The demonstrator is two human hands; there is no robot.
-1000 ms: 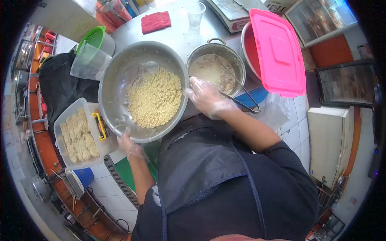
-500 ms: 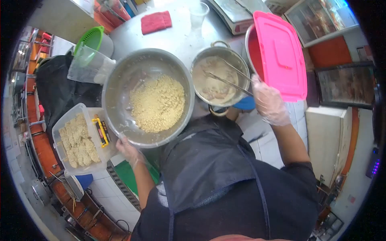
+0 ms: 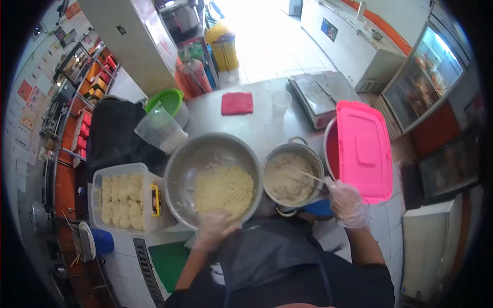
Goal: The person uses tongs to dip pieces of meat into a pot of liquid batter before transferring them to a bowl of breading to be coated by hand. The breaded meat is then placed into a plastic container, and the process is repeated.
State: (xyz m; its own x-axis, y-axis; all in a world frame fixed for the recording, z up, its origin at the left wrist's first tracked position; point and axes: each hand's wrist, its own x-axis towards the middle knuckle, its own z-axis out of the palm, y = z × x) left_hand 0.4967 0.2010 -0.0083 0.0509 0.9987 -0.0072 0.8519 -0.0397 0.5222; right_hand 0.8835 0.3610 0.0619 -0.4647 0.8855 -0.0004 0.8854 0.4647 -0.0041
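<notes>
A big steel bowl (image 3: 185,161) of yellow crumbs stands on the steel table in front of me. My gloved left hand (image 3: 215,227) rests on its near rim, fingers curled over the edge. Right of it sits a smaller steel pot (image 3: 317,167) of pale batter. My gloved right hand (image 3: 346,204) is closed on metal tongs (image 3: 314,178), whose tips reach into the pot. A clear tub (image 3: 115,169) of coated pieces lies left of the bowl.
A red container under a pink lid (image 3: 363,150) stands right of the pot. Behind are a scale (image 3: 318,97), a plastic cup (image 3: 280,101), a red cloth (image 3: 236,103), a clear jug (image 3: 158,129) and a green colander (image 3: 164,100). A black bag (image 3: 115,133) sits left.
The view tilted up, showing the room beyond. My left hand slid along the bowl's near rim toward the middle. My right hand left the bowl, took the tongs and lowered them into the pot.
</notes>
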